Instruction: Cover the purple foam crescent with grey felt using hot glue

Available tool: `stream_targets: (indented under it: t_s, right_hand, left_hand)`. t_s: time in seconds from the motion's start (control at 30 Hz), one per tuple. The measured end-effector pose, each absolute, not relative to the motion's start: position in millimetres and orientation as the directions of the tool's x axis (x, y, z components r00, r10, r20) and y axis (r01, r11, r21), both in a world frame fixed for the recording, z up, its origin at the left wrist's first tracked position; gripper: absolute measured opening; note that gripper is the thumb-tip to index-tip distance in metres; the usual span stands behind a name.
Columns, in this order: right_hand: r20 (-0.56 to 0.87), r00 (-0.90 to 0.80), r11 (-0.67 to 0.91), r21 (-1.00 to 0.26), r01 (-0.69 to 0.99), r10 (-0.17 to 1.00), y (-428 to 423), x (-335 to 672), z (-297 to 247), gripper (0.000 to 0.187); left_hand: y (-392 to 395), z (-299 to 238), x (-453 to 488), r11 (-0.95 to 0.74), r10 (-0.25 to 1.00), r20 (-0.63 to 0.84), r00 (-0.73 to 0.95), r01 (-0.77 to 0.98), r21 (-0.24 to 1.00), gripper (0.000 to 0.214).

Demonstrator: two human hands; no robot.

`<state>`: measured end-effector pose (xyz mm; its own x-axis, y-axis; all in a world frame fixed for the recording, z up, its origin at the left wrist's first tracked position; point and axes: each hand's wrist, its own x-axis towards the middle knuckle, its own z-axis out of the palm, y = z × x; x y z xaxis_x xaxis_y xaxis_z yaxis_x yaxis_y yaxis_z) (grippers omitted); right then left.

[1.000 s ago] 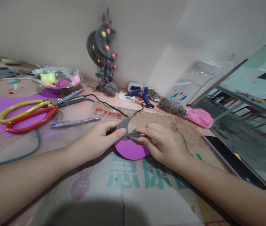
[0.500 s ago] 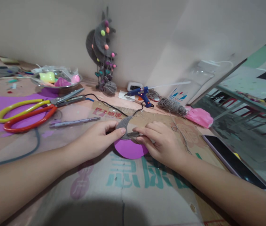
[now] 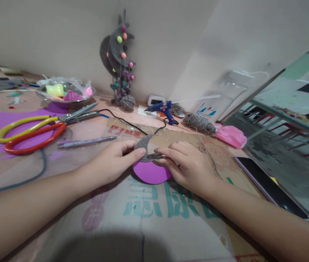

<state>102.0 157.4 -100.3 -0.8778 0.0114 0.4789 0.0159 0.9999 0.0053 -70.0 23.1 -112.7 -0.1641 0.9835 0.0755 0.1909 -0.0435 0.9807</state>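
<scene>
A grey felt crescent (image 3: 143, 145) lies over a purple foam disc (image 3: 150, 173) on a cardboard sheet (image 3: 154, 218). My left hand (image 3: 113, 162) pinches the crescent's left edge with thumb and fingers pressed on it. My right hand (image 3: 188, 165) is curled around a small dark metal tool (image 3: 156, 156), its tip lying on the crescent's lower end. The rest of that tool is hidden inside the fingers.
Large scissors with yellow and red handles (image 3: 31, 131) and a pen (image 3: 86, 142) lie to the left. A blue glue gun (image 3: 164, 108), its black cord, grey yarn (image 3: 199, 123), a pink bag (image 3: 231, 136), a bowl of scraps (image 3: 65, 94) and a felt ornament (image 3: 120, 58) sit behind. A dark tablet (image 3: 269, 187) lies right.
Hardly anything has changed. Both hands stay pressed on the grey crescent; the view has shifted very slightly.
</scene>
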Motion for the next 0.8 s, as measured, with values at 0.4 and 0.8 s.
stream_targets:
  t_s: [0.4, 0.8]
  right_hand:
    - [0.456, -0.888, 0.995, -0.101, 0.017, 0.061, 159.1, 101.3, -104.4, 0.023]
    - [0.499, -0.861, 0.988, -0.153, 0.026, 0.1, 159.2, 101.3, -103.3, 0.023]
  left_hand:
    - [23.6, -114.6, -71.5, 0.001, 0.983, 0.029, -0.182, 0.161, 0.987, 0.025]
    - [23.5, -113.1, -70.9, -0.019, 0.982, 0.051, -0.183, 0.175, 0.984, 0.025]
